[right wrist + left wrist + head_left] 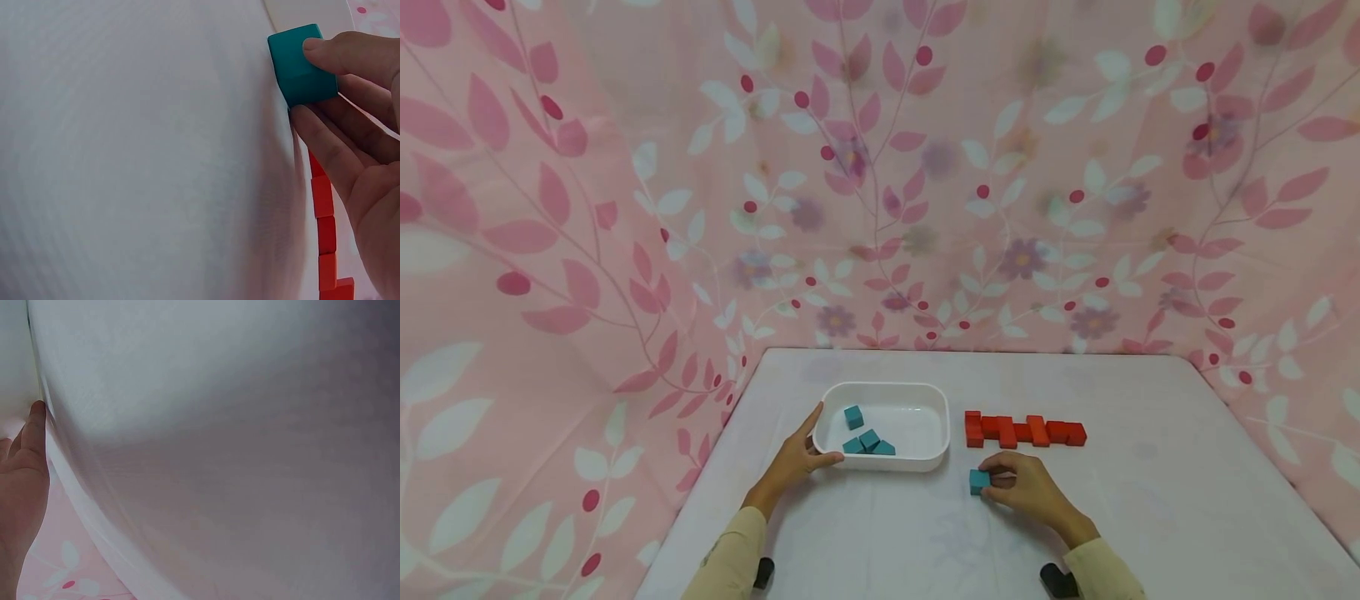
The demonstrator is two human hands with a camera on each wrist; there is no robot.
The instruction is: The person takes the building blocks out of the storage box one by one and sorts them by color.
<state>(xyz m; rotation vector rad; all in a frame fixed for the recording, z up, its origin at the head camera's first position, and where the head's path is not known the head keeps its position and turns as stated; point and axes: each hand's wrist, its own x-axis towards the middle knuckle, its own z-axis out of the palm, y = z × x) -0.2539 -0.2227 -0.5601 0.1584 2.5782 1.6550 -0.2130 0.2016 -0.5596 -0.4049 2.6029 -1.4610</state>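
My right hand [1026, 487] pinches a teal block [979, 482] between thumb and fingers, low over the white tabletop, to the right of a white plastic tray [887, 387]. Seen from the right wrist, the teal block [294, 72] has flat faces, and the thumb lies across one of them. My left hand [793, 462] is at the tray's left end, thumb at the front wall and fingers spread along the side. Its fingers look straight in the left wrist view. Several teal blocks [868, 440] lie in the left part of the tray, one apart from the others.
Just beyond my right hand, several red blocks [1022, 432] form a row, some set crosswise. A white cloth [880, 533] covers the table. Pink floral fabric [880, 208] hangs behind the table and at both sides.
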